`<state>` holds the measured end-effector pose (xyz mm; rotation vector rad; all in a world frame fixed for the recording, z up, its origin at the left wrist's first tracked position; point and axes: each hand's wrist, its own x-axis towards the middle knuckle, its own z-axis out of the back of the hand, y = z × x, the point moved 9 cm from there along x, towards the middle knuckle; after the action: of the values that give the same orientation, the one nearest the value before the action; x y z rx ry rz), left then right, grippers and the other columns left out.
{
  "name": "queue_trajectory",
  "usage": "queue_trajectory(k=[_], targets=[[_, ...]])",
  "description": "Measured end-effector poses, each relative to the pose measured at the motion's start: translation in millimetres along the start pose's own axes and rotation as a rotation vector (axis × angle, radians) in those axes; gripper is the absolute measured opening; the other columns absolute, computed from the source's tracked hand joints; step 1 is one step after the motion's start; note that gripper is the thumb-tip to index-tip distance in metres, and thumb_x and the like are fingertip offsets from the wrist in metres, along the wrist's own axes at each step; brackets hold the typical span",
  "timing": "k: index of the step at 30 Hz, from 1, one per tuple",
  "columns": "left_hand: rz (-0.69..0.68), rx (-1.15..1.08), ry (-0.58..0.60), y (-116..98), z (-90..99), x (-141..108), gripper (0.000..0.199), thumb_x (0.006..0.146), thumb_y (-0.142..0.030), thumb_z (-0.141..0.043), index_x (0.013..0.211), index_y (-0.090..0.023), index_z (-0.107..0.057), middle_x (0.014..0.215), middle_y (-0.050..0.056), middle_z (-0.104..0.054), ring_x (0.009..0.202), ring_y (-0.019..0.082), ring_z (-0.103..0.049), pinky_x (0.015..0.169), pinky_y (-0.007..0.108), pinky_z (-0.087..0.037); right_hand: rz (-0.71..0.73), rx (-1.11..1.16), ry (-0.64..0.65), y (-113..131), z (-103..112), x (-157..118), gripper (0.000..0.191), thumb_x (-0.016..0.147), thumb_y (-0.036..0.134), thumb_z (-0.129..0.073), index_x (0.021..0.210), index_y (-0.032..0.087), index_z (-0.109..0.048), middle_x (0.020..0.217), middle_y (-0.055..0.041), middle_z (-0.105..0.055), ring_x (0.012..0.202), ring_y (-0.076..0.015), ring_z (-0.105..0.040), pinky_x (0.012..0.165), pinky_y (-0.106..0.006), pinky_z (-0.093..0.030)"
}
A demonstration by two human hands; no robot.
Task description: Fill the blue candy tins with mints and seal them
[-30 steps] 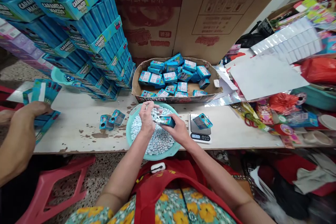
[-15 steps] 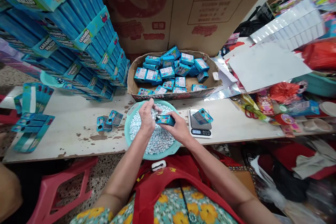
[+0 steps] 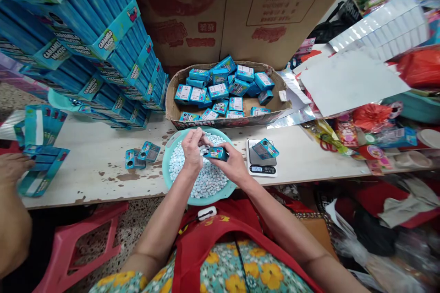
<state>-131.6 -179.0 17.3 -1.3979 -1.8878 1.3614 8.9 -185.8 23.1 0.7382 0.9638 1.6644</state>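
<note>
My right hand (image 3: 233, 164) grips a small blue candy box (image 3: 217, 153), lying on its side with its end toward my left hand. My left hand (image 3: 193, 150) is closed, fingers curled around pale candies at the box's end; its palm side is partly hidden. Both hands are above a turquoise basin (image 3: 166, 169) holding many pale blue and white candies (image 3: 206, 184). Right of the basin, a digital scale (image 3: 261, 170) carries a tilted blue box (image 3: 266, 149). On the left lie two blue boxes (image 3: 149, 151) with round holes.
Behind the basin, a cut cardboard tray (image 3: 227, 123) holds several blue boxes. Tall stacks of filled blue display cartons (image 3: 106, 41) stand at left. A co-worker's hand (image 3: 15, 167) rests by flat blue boxes (image 3: 46, 165). Papers (image 3: 350, 82) and wrappers crowd the right.
The co-worker's hand has come into view at left, onto the flat blue boxes. My left fingers have curled further down near the box's end. The view has shifted slightly.
</note>
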Motion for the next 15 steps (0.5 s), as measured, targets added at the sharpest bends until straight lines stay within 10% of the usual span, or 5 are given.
queue_trajectory(k=[15], targets=[[0.054,-0.074,0.151,5,-28.8,-10,0.020,0.079,-0.036,-0.063,0.078,-0.017,-0.060,0.063,0.000,-0.054,0.055,0.010,-0.054,0.057,0.023,-0.047,-0.008,0.113,-0.039,-13,14,-10,0.032,0.068,0.032,-0.073,0.096,0.023,-0.060,0.089,-0.0007,-0.065,0.083,-0.0203,-0.061,0.077,-0.033,-0.046]])
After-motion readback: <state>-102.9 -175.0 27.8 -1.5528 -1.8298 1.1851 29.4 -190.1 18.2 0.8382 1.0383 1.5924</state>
